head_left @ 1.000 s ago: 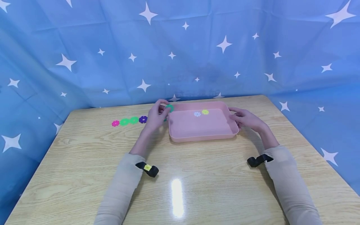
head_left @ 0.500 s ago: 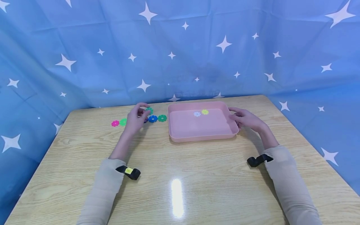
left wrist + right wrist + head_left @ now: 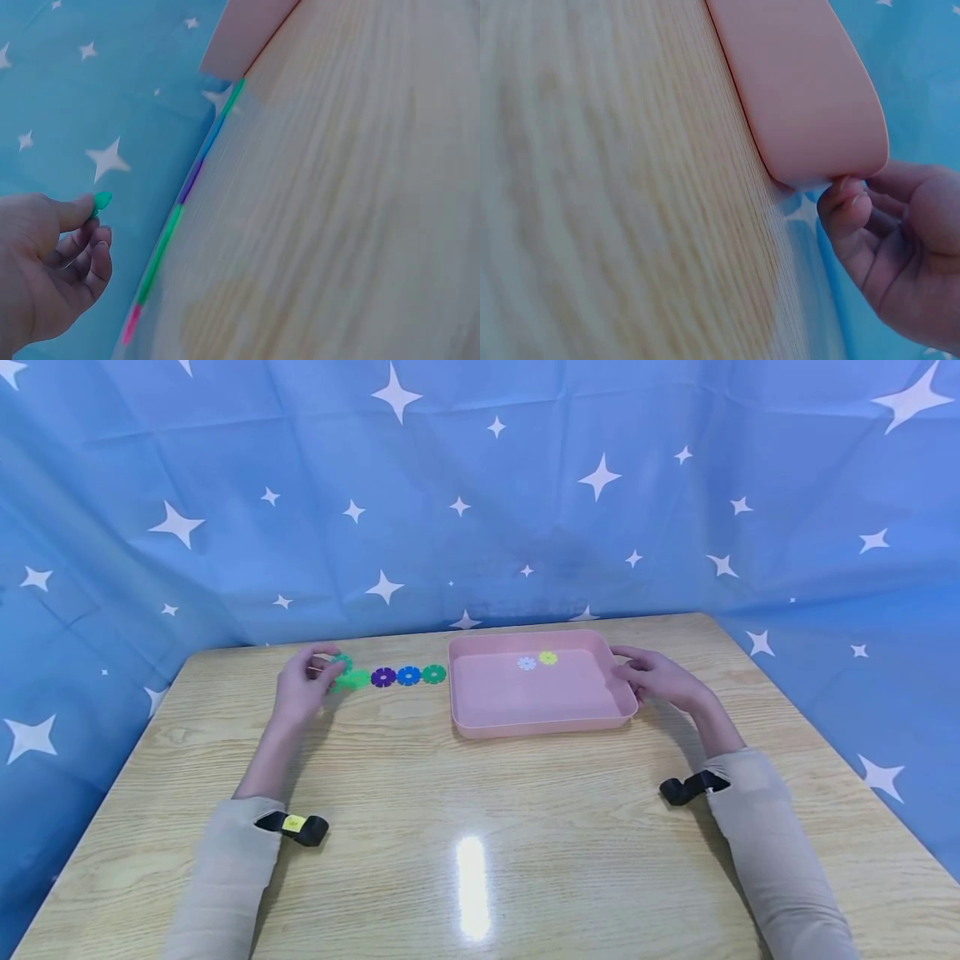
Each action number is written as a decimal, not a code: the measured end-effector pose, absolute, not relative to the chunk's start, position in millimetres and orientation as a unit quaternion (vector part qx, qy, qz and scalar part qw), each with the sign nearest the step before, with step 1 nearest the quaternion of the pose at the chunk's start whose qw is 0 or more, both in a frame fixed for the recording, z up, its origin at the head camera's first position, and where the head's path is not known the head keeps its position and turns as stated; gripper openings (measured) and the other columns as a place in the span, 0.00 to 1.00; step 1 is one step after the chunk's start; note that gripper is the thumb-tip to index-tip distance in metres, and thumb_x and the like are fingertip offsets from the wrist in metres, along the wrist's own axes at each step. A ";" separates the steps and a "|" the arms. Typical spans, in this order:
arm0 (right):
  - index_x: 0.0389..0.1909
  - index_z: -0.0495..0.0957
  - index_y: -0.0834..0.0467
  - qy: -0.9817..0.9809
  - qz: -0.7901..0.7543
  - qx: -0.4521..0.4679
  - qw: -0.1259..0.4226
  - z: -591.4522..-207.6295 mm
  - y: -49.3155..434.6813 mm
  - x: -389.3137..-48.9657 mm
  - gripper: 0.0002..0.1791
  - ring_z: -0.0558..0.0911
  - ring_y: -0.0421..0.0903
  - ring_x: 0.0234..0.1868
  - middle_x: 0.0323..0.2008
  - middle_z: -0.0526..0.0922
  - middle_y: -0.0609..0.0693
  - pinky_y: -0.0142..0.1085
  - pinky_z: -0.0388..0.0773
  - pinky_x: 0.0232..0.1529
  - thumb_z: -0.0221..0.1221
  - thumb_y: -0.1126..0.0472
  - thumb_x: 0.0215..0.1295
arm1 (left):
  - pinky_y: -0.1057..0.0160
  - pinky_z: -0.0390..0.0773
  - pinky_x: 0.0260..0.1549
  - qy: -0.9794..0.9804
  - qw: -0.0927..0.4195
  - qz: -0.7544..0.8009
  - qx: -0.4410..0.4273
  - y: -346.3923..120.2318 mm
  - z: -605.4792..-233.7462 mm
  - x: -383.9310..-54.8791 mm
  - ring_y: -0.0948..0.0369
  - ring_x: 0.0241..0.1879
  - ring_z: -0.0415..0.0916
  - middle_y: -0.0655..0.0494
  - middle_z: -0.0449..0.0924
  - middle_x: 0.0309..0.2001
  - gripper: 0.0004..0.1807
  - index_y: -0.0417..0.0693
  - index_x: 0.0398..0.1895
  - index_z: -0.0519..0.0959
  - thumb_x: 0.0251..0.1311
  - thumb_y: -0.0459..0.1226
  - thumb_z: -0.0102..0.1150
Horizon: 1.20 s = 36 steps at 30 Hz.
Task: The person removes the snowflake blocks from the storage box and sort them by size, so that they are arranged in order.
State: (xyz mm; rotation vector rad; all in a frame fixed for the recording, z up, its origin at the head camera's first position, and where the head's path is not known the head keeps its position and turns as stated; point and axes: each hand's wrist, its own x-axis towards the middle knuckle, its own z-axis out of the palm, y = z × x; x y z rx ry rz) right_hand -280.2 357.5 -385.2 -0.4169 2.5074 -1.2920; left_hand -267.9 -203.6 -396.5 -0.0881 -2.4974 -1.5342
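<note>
My left hand point(image 3: 300, 683) pinches a green snowflake disc point(image 3: 103, 201) between thumb and finger, raised over the left end of a row of discs. The row shows bright green point(image 3: 358, 679), purple point(image 3: 383, 677), blue point(image 3: 408, 676) and darker green point(image 3: 434, 674). A pink disc point(image 3: 131, 324) ends it in the left wrist view; my hand hides it from the head view. My right hand point(image 3: 663, 680) holds the right wall of a pink tray point(image 3: 525, 706). Inside the tray lie a pale blue disc point(image 3: 527, 664) and a yellow disc point(image 3: 548, 657).
The wooden table point(image 3: 420, 793) runs back to a blue curtain point(image 3: 480, 485) with white stars. The row lies along the back of the table, its right end close beside the tray's left wall. Both wrists wear black camera straps.
My left hand has carried the green disc leftward, from the tray's left rim to above the row's left end. The right hand and tray have stayed put.
</note>
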 end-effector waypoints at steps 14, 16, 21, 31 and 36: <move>0.79 0.52 0.61 0.869 -0.449 -0.146 0.146 -385.4 357.1 -281.8 0.32 0.72 0.53 0.21 0.25 0.72 0.55 0.44 0.75 0.27 0.49 0.57 0.80 | 0.71 0.77 0.25 -0.871 0.094 -0.476 0.079 -263.5 -403.5 -259.1 0.66 0.29 0.78 0.48 0.76 0.40 0.20 0.38 0.59 0.76 0.71 0.42 0.60; 0.79 0.52 0.61 0.870 -0.449 -0.145 0.145 -385.1 356.9 -281.6 0.32 0.72 0.53 0.21 0.25 0.72 0.56 0.44 0.75 0.27 0.49 0.56 0.80 | 0.71 0.75 0.25 -0.879 0.096 -0.458 0.093 -267.2 -403.7 -258.5 0.66 0.29 0.76 0.47 0.76 0.40 0.20 0.38 0.59 0.77 0.71 0.42 0.59; 0.79 0.52 0.61 0.868 -0.452 -0.143 0.145 -385.4 357.5 -280.6 0.32 0.71 0.54 0.21 0.25 0.72 0.56 0.43 0.75 0.27 0.49 0.57 0.80 | 0.71 0.71 0.26 -0.895 0.098 -0.422 0.105 -271.6 -405.9 -258.7 0.61 0.35 0.70 0.45 0.76 0.41 0.18 0.37 0.57 0.77 0.72 0.41 0.58; 0.79 0.51 0.62 0.869 -0.449 -0.145 0.146 -386.0 357.7 -280.8 0.33 0.71 0.51 0.21 0.27 0.72 0.57 0.44 0.75 0.27 0.49 0.57 0.80 | 0.65 0.70 0.30 -0.908 0.078 -0.398 0.103 -274.1 -408.1 -257.4 0.57 0.36 0.70 0.45 0.75 0.39 0.19 0.35 0.57 0.76 0.72 0.40 0.57; 0.78 0.52 0.63 0.870 -0.450 -0.141 0.145 -385.4 357.2 -281.3 0.33 0.71 0.48 0.22 0.27 0.71 0.56 0.43 0.75 0.28 0.50 0.57 0.80 | 0.62 0.70 0.32 -0.912 0.063 -0.394 0.096 -274.8 -408.3 -257.3 0.55 0.37 0.70 0.43 0.74 0.41 0.20 0.34 0.58 0.74 0.73 0.41 0.56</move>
